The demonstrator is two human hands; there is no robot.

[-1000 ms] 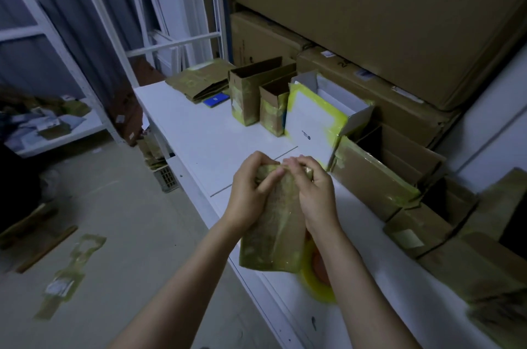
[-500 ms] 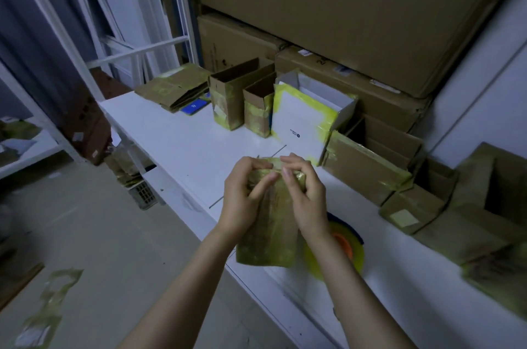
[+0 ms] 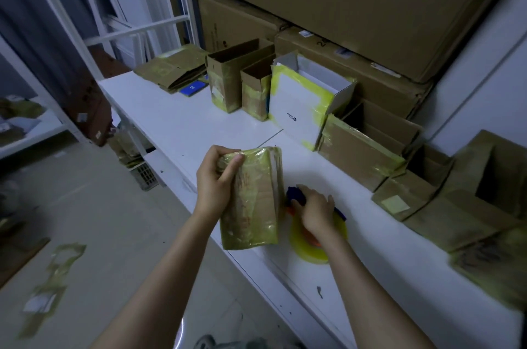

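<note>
Just left of frame centre, the taped parcel (image 3: 252,206) is held upright at the front edge of the table (image 3: 176,126). The left hand (image 3: 214,182) wraps round its top corner, thumb across the front, likely to steady it for sealing. Just to its right, the right hand (image 3: 316,213) lies on the tape dispenser (image 3: 313,250), fingers curled over it, seemingly to lift it. Open boxes (image 3: 236,77) line the wall, upper middle.

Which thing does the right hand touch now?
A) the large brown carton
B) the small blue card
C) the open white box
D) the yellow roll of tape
D: the right hand lies on the yellow roll of tape on the white table, while the left hand holds the tape-wrapped brown cardboard parcel.
</note>
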